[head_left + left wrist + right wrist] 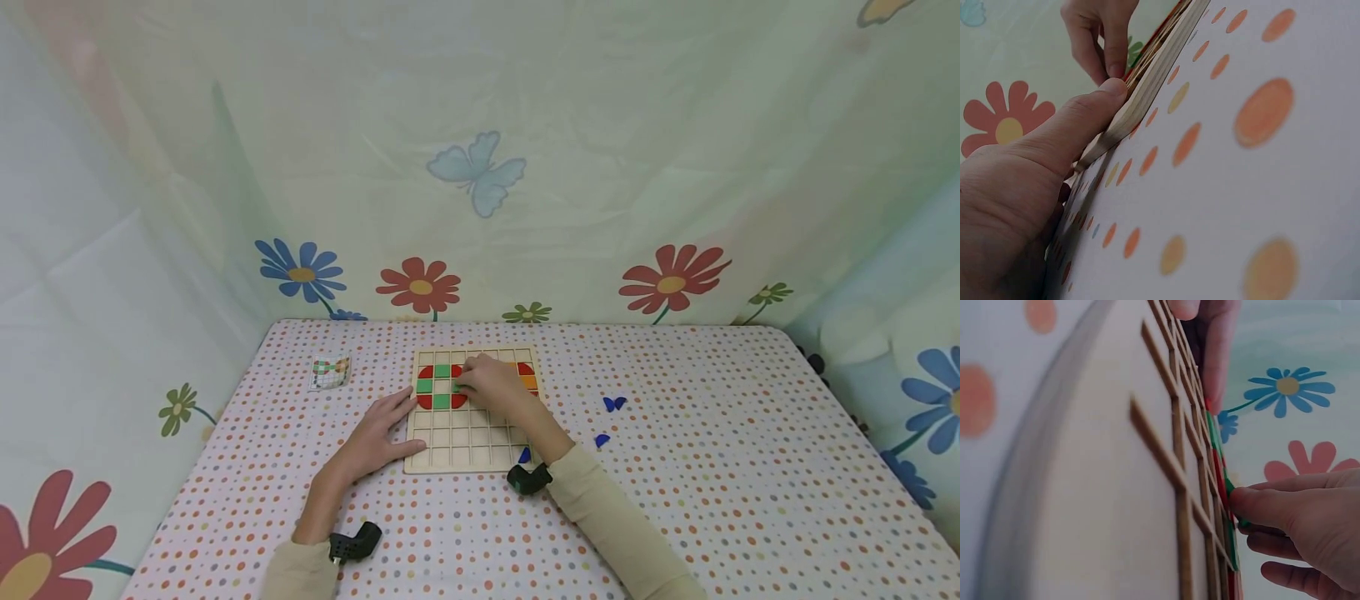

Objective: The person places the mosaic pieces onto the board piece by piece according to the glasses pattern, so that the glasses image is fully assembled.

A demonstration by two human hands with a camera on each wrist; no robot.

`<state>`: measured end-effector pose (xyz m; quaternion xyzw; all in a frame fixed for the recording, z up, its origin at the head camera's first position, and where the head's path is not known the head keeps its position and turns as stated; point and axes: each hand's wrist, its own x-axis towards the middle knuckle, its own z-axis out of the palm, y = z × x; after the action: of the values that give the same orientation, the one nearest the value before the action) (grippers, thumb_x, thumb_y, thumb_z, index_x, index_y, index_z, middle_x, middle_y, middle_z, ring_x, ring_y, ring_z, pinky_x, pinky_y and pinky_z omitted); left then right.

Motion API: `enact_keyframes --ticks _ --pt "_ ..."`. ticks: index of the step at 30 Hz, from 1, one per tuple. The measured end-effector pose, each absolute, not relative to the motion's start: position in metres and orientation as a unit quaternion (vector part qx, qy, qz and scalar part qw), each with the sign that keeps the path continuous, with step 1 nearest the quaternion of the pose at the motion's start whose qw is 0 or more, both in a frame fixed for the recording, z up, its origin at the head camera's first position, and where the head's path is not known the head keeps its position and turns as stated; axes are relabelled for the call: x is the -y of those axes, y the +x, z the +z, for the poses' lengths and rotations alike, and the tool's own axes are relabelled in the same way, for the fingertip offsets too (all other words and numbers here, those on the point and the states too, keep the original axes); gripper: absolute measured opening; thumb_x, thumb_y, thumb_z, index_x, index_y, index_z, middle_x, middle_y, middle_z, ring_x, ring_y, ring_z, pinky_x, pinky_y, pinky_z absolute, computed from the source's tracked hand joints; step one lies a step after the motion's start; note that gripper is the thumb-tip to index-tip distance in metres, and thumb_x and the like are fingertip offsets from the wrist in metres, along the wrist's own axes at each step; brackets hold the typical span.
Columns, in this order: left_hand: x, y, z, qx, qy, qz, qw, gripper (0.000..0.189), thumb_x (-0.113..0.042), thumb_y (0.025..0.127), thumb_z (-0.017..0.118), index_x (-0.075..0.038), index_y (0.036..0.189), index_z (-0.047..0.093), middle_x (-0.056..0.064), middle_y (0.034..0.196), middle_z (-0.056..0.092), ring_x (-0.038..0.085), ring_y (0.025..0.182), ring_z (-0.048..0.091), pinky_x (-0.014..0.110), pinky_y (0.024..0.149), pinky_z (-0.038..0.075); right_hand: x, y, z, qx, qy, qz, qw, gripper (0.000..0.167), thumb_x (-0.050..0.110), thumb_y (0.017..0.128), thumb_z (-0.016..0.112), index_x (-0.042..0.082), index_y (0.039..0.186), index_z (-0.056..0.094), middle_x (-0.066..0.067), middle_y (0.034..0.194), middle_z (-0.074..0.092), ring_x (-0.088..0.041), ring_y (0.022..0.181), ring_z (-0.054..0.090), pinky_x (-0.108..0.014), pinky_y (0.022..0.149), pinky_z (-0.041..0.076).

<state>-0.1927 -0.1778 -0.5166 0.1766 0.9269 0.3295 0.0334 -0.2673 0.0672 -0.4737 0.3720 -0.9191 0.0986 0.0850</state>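
A wooden grid board lies on the table, with red rounded pieces and green squares set in a ring at its upper left. Over the ring's right side, my right hand pinches a small green piece between thumb and fingertips, right at the board's surface. My left hand rests at the board's left edge with its fingers extended and the thumb on the rim. More red pieces and an orange square show at the upper right, partly hidden behind my right hand.
A small printed card lies left of the board. To the right are a pair of blue pieces and a single blue piece. Another blue piece sits at the board's lower right corner, beside my right wrist camera.
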Motion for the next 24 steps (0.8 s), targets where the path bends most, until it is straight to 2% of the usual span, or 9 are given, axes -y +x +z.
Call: enact_keyframes --ticks 9,15,24 --pt "0.1775 -0.1937 -0.5191 -0.927 0.178 0.328 0.031 0.081 -0.053 0.084 0.069 -0.014 0.150 0.040 0.004 0.162 0.026 0.032 0.149 0.022 0.059 0.114 0.028 -0.0642 -0.2635 -0.4771 0.919 0.370 0.093 0.096 0.016 0.018 0.092 0.067 0.014 0.104 0.077 -0.003 0.099 0.067 -0.018 0.088 0.057 -0.027 0.074 0.053" --pt "0.1781 -0.1932 -0.5190 -0.928 0.178 0.324 0.035 0.082 -0.053 0.085 0.069 -0.014 0.150 0.039 0.004 0.162 0.025 0.033 0.149 0.021 0.059 0.114 0.028 -0.0632 -0.2624 -0.4761 0.920 0.371 0.092 0.090 0.016 0.017 0.092 0.067 0.014 0.104 0.077 -0.003 0.100 0.066 -0.017 0.087 0.056 -0.027 0.073 0.053" --pt "0.1782 -0.1934 -0.5177 -0.926 0.184 0.328 0.030 0.081 -0.051 0.085 0.070 -0.013 0.150 0.039 0.004 0.162 0.025 0.033 0.149 0.022 0.059 0.114 0.028 -0.0616 -0.2634 -0.4746 0.926 0.361 0.091 0.070 0.018 0.017 0.092 0.066 0.014 0.106 0.077 -0.002 0.100 0.066 -0.016 0.089 0.055 -0.026 0.077 0.053"
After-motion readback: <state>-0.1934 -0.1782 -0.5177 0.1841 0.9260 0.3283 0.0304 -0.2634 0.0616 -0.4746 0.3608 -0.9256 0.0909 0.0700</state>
